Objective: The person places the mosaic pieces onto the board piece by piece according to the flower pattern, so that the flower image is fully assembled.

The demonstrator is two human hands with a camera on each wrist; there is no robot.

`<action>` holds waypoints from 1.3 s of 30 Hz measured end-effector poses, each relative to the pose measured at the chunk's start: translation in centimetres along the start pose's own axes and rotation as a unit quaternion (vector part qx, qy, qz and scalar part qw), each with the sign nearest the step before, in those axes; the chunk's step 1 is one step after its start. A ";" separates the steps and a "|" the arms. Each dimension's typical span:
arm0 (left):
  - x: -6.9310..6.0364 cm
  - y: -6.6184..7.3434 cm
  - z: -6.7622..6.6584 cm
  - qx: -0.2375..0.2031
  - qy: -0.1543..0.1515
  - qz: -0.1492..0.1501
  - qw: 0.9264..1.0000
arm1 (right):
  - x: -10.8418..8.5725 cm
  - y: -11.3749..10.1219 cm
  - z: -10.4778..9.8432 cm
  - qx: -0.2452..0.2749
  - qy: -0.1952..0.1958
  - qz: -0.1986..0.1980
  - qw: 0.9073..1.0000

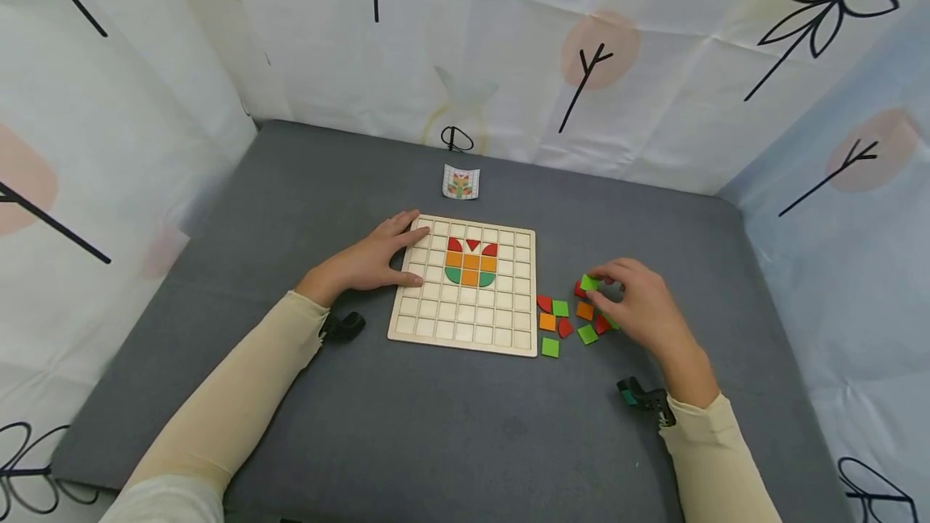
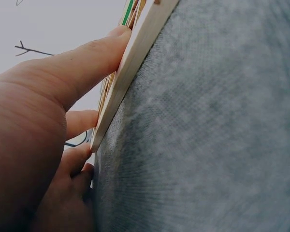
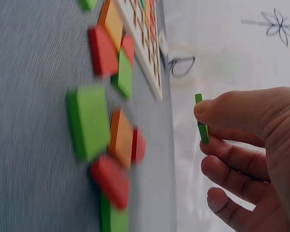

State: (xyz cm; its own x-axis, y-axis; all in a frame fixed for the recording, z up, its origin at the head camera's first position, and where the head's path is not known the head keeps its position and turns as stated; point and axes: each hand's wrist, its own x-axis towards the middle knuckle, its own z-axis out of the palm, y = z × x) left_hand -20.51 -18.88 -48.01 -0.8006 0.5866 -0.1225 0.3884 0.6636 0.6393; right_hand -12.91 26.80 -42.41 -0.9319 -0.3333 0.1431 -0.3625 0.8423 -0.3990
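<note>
Between the thumb and fingers of my right hand [image 1: 643, 305] is a light green square tile [image 3: 201, 118], held above the table to the right of the board. My left hand [image 1: 370, 261] rests on the left edge of a wooden grid board [image 1: 436, 309], thumb and fingers spread along its frame. On the board sits a pattern: a red triangle [image 1: 473, 245] between two red rounded pieces, several orange squares [image 1: 471, 261], and two dark green rounded pieces [image 1: 453, 274]. Loose beneath and beside my right hand lie red pieces [image 1: 565, 328], orange squares [image 1: 547, 321] and light green squares [image 1: 550, 347].
Behind the board lies a small card [image 1: 461, 182] with a coloured grid picture. The grey table [image 1: 450, 426] is bordered by white printed cloth [image 1: 508, 63] at the back and sides. Dark straps with devices [image 1: 643, 398] are on both wrists.
</note>
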 end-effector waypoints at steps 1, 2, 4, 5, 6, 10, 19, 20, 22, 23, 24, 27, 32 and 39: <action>0.0 0.0 0.0 0.001 0.000 0.000 1.000 | 0.2 -0.4 0.1 0.001 0.000 -0.007 1.000; 0.0 0.0 0.0 0.001 0.000 -0.001 1.000 | 0.5 -0.7 0.3 0.003 0.000 -0.015 1.000; 0.1 0.0 0.0 0.002 0.000 -0.001 1.000 | 0.9 -1.2 0.5 0.008 0.002 -0.032 0.999; 0.1 -0.1 0.0 0.003 -0.001 0.000 1.000 | 1.0 -1.3 0.6 0.011 0.003 -0.040 0.999; 0.1 -0.1 0.0 0.003 -0.001 0.000 1.000 | 1.1 -1.5 0.8 0.013 0.004 -0.046 0.999; 0.2 -0.1 -0.1 0.004 -0.002 0.002 1.000 | 1.5 -1.8 1.1 0.019 0.001 -0.064 0.998; 0.2 0.0 0.0 0.004 0.000 0.003 1.000 | 2.2 -3.5 2.2 0.034 -0.006 -0.081 0.996; 0.1 0.0 0.0 0.002 -0.001 0.002 1.000 | 2.2 -3.7 2.4 0.037 -0.007 -0.085 0.996; 0.1 -0.1 0.1 0.001 -0.001 0.002 1.000 | 2.4 -4.1 2.7 0.038 -0.008 -0.092 0.995; 0.0 -0.1 0.1 0.001 -0.001 0.002 1.000 | 2.4 -4.3 2.8 0.039 -0.008 -0.097 0.994; 0.0 -0.1 0.1 0.001 0.000 0.002 1.000 | 2.5 -4.5 2.9 0.040 -0.007 -0.102 0.994; 0.1 -0.2 0.1 0.003 0.001 0.002 1.000 | 2.9 -5.1 3.1 0.041 -0.008 -0.115 0.992; 0.1 -0.3 0.1 0.000 0.000 0.001 1.000 | 3.3 -5.8 3.5 0.045 -0.013 -0.125 0.991; 0.0 -0.3 0.1 -0.002 -0.002 0.000 1.000 | 3.9 -7.0 4.1 0.049 -0.028 -0.141 0.988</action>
State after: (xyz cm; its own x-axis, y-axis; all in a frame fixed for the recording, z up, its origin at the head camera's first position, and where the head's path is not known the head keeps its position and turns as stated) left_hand -20.62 -19.01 -48.31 -0.7989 0.5884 -0.1247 0.3871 0.6617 0.6421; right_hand -13.97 17.91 -42.76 -0.7908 -0.5743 0.2116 -0.6022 0.6682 -0.4368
